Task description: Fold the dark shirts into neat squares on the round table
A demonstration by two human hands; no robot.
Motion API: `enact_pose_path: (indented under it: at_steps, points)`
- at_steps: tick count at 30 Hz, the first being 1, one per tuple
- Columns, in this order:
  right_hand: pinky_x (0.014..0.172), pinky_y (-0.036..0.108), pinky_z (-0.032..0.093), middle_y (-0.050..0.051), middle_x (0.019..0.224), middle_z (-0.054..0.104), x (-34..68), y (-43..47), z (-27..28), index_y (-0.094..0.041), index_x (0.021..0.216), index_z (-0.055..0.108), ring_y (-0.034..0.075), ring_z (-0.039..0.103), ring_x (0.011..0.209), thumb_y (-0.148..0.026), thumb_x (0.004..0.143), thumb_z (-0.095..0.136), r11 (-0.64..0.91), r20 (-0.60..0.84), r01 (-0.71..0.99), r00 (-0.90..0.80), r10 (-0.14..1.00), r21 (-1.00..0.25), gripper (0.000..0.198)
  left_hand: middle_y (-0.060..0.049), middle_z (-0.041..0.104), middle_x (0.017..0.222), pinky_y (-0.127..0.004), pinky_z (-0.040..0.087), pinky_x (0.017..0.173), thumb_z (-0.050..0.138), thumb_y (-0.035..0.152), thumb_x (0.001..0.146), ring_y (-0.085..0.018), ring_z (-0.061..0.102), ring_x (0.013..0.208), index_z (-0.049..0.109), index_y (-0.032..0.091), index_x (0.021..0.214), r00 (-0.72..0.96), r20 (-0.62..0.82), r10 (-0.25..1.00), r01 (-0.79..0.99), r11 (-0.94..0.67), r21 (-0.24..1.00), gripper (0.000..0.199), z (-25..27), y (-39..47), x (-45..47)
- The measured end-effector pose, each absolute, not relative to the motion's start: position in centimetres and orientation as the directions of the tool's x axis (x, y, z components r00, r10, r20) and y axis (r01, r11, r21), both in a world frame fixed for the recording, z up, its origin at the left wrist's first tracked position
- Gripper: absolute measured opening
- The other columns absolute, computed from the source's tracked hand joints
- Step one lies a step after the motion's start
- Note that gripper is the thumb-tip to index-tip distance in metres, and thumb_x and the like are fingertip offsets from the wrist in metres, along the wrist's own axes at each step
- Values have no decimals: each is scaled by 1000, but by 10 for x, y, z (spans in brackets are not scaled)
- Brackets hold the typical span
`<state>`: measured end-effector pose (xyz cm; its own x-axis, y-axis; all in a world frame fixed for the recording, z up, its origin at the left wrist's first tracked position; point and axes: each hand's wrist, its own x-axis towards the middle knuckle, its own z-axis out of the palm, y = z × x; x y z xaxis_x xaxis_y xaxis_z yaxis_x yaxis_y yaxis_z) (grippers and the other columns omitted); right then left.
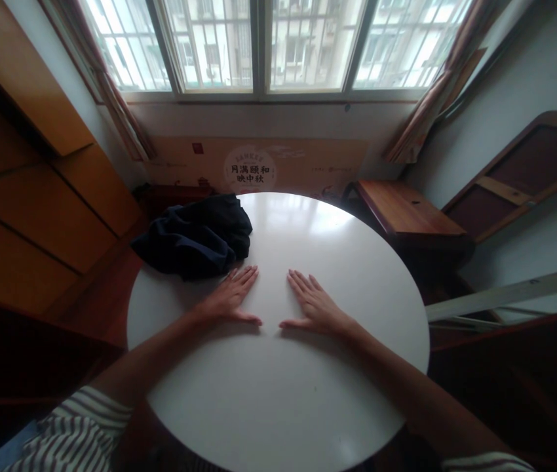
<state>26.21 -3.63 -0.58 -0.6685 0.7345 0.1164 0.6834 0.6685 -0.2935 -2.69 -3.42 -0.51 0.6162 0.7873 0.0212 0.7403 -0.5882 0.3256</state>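
My left hand (235,294) lies flat on the white round table (278,387), fingers stretched forward and thumb out to the right. Just beyond its fingertips rests a crumpled heap of dark navy and black cloth (194,239), at the table's far left; whether the fingers touch it I cannot tell. My right hand (314,305) is laid flat too, palm down, its thumb pointing left toward the other thumb. A narrow strip of tabletop separates the two hands. Neither holds anything.
A wooden side table (411,206) stands beyond the table's right edge. Orange-brown cabinets (37,223) line the left wall. Behind the table, a printed cardboard panel (308,164) stands below the barred window (259,46). A framed wooden piece (519,170) leans along the right wall.
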Motion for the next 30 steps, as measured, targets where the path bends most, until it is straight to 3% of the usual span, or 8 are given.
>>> enact_pose_path:
  at_steps: [17, 19, 21, 24, 26, 28, 30]
  points:
    - [121, 54, 13, 22, 160, 21, 264, -35, -12, -9, 158, 21, 37, 19, 149, -83, 75, 53, 681, 140, 670, -675, 724, -294, 115, -18, 20, 162, -51, 13, 121, 62, 84, 67, -37, 20, 149, 23, 17, 158, 614, 75, 786, 731, -602, 322, 120, -9, -32, -26]
    - [121, 54, 14, 23, 160, 24, 264, -34, -12, -8, 156, 27, 37, 21, 148, -80, 75, 56, 681, 145, 666, -674, 724, -305, 113, -18, 21, 161, -53, 15, 121, 62, 82, 68, -38, 20, 149, 26, 16, 157, 614, 75, 786, 732, -602, 319, 117, -9, -31, -26]
    - [119, 55, 20, 22, 155, 36, 264, -31, -12, -10, 149, 40, 37, 30, 145, -74, 78, 60, 675, 184, 652, -658, 730, -346, 98, -18, 27, 160, -54, 20, 120, 63, 78, 72, -38, 25, 147, 36, 16, 153, 611, 96, 786, 729, -605, 321, 106, -9, -32, -26]
    - [104, 49, 43, 17, 125, 63, 265, -27, -8, -18, 115, 64, 31, 56, 121, -52, 90, 55, 626, 380, 619, -498, 780, -474, 44, -16, 50, 147, -46, 36, 114, 56, 60, 90, -32, 44, 138, 59, 18, 135, 608, 199, 769, 687, -635, 355, 62, -7, -39, -26]
    - [83, 41, 51, 11, 93, 65, 266, -24, -4, -22, 87, 61, 25, 62, 92, -40, 92, 52, 589, 518, 604, -315, 795, -536, 21, -12, 66, 128, -39, 47, 104, 46, 48, 99, -26, 61, 120, 70, 20, 117, 602, 274, 750, 653, -660, 370, 40, -1, -45, -25]
    - [66, 34, 48, 4, 73, 54, 268, -22, -1, -25, 70, 48, 20, 55, 69, -33, 92, 50, 572, 586, 599, -200, 785, -561, 23, -8, 73, 106, -34, 53, 89, 42, 41, 101, -21, 69, 96, 73, 21, 101, 575, 334, 747, 653, -665, 363, 37, 15, -48, -26]
    - [56, 29, 40, 0, 63, 45, 270, -20, -1, -25, 62, 35, 16, 45, 57, -27, 91, 47, 575, 593, 581, -187, 783, -576, 31, -6, 72, 89, -30, 53, 77, 43, 41, 101, -18, 68, 78, 73, 21, 90, 500, 397, 770, 698, -629, 341, 37, 42, -42, -31]
